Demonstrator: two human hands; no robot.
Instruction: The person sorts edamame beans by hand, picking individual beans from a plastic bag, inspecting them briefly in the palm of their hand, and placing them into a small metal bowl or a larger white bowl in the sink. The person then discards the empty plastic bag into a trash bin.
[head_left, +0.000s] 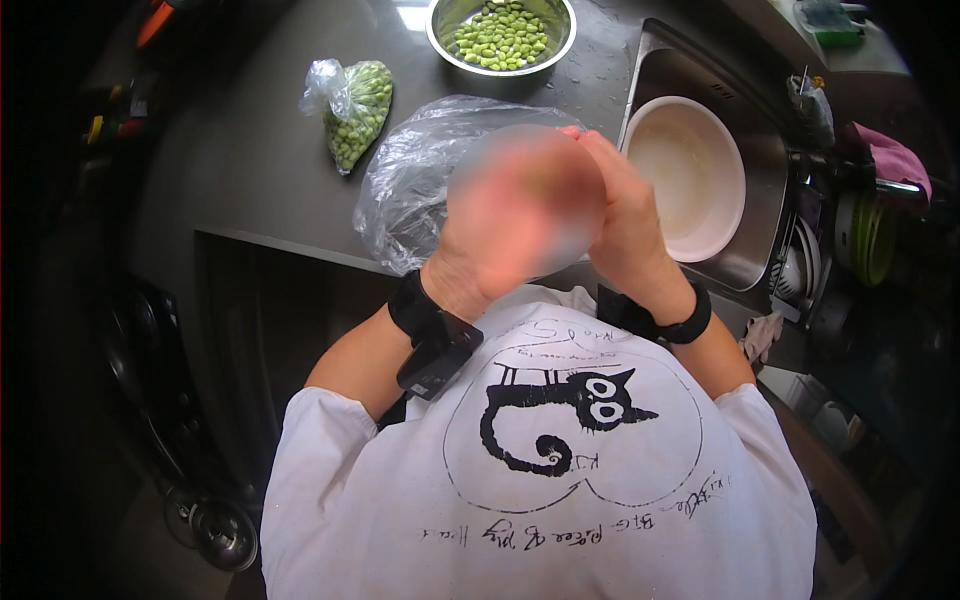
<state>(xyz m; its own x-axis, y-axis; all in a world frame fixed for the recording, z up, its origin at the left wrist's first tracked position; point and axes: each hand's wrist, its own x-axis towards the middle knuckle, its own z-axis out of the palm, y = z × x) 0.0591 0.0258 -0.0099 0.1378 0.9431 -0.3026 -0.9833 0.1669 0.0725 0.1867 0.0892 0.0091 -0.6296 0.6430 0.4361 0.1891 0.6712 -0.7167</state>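
My left hand (487, 240) and my right hand (630, 217) are close together above the counter's front edge. A round blur covers most of my left hand and the fingers of both, so what they hold, if anything, is hidden. Behind and left of them a large clear plastic bag (405, 172) lies crumpled on the grey counter (255, 172). Beyond it stands a steel bowl (559, 56) with shelled green beans (502, 37). A knotted clear bag of green beans (356, 124) rests further left.
On the right, a pale plastic basin (735, 180) with cloudy liquid sits in a steel sink (761, 255). Past the sink are a dish rack with plates (806, 255), green-rimmed containers (874, 236) and a pink cloth (889, 161). Pot lids (223, 534) are at the lower left.
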